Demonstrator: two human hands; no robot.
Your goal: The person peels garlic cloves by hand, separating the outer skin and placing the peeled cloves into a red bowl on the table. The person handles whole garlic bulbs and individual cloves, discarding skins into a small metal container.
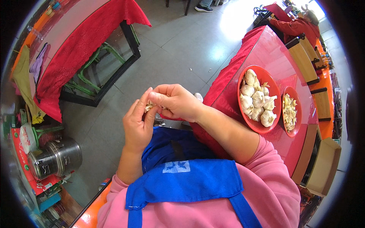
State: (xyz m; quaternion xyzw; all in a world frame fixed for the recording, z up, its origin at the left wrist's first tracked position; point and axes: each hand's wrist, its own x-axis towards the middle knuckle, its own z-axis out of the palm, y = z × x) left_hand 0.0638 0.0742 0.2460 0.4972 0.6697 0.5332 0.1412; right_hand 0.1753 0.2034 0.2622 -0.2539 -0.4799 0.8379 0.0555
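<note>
Between the fingers of my left hand (141,114) is a piece of garlic (148,106), mostly hidden by the fingers. My right hand (176,102) meets it from the right, its thumb and bent fingers against the left fingertips; whether it pinches a bit of garlic too is hidden. To the right, on the glass-topped table, a red plastic bowl (259,129) holds several whole garlic bulbs (258,99). Beside it, a smaller red bowl (298,114) contains many loose garlic cloves (289,112).
A red cloth (225,85) hangs from the right table. Another red-draped table (85,42) stands at left, with a green stool (97,62) beneath. Steel pots (57,156) sit lower left. An open cardboard box (325,165) lies at right. A person in red (299,27) is at upper right.
</note>
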